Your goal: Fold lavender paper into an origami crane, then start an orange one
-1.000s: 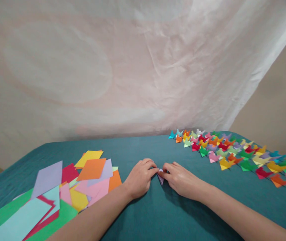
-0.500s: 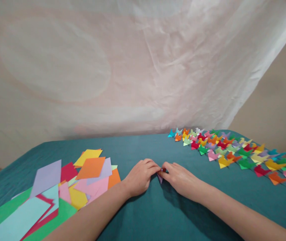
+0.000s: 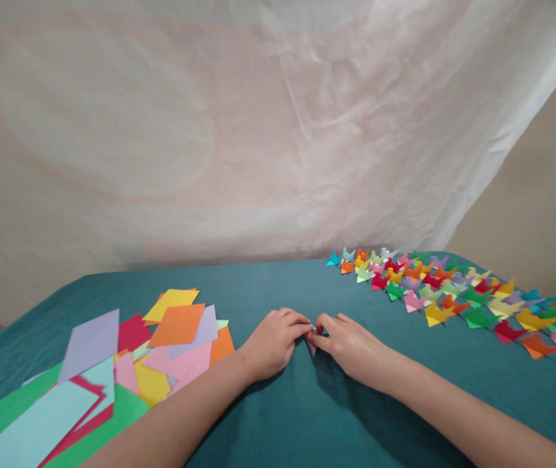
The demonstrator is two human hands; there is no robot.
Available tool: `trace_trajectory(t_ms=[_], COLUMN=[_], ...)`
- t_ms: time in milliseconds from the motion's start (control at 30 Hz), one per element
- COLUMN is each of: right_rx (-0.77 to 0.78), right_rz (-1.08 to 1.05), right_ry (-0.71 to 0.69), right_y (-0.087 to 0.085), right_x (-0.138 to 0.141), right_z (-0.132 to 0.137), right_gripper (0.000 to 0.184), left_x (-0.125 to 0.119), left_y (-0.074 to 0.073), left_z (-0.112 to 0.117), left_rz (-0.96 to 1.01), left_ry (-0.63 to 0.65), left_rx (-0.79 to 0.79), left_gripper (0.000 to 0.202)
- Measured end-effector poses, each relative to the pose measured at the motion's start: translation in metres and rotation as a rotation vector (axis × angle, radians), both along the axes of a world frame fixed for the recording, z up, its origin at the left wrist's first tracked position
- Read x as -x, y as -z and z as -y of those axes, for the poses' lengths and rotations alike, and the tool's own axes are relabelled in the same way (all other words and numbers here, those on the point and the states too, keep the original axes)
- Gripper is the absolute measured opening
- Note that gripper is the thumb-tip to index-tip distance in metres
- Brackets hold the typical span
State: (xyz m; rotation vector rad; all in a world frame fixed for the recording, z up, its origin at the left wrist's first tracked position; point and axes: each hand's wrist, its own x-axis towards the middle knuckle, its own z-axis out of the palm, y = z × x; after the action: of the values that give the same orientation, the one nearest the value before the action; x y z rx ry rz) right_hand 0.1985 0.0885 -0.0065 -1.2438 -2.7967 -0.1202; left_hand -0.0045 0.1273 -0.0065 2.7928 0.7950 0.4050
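Note:
A small folded piece of lilac paper (image 3: 312, 348) is pinched between both hands above the middle of the teal cloth. My left hand (image 3: 274, 344) comes in from the left, its thumb and forefinger closed on the paper's left side. From the right, my right hand (image 3: 351, 344) grips the other side between thumb and bent forefinger. The fingertips of the two hands almost meet. Most of the paper is hidden behind them; only its lower point and a bit of its top edge show.
Loose coloured sheets, among them an orange sheet (image 3: 176, 325) and a lilac sheet (image 3: 90, 343), lie overlapping at the left. Rows of folded paper birds, including a yellow bird (image 3: 438, 314), stand at the right. A pale hanging cloth (image 3: 258, 130) rises behind the teal-covered table (image 3: 268, 429).
Both hands stay in place on the lilac paper. The left fingertips have shifted very slightly, and a little more of the paper's top edge shows between the hands.

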Motion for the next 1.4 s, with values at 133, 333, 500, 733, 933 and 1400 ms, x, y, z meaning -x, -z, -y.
trace_trajectory(t_ms=[133,333,500,733,933,1400], right_rx=[0.012,0.054,0.056,-0.023,-0.031,-0.040], right_rz=[0.003,0.024,0.057,0.116,0.116,0.170], right_ry=[0.004,0.007,0.011,0.035,0.017,0.085], right_y=[0.000,-0.007,-0.014,-0.017,-0.018,-0.021], right_x=[0.000,0.000,0.002,0.003,0.004,0.015], right_z=[0.000,0.003,0.008,0.020,0.025,0.035], right_gripper=[0.028,0.032,0.034,0.037,0.036,0.030], left_x=[-0.001,-0.001,-0.001,-0.003,-0.003,-0.012], left_y=[-0.002,-0.003,-0.001,-0.003,-0.002,0.002], left_z=[0.001,0.002,0.002,0.003,0.004,0.019], left_rz=[-0.020,-0.075,-0.099,-0.119,-0.124,-0.302], left_ry=[-0.006,-0.001,-0.004,-0.004,-0.006,0.019], left_rx=[-0.022,-0.084,-0.134,-0.142,-0.163,-0.410], left_gripper=[0.035,0.032,0.031,0.030,0.033,0.026])
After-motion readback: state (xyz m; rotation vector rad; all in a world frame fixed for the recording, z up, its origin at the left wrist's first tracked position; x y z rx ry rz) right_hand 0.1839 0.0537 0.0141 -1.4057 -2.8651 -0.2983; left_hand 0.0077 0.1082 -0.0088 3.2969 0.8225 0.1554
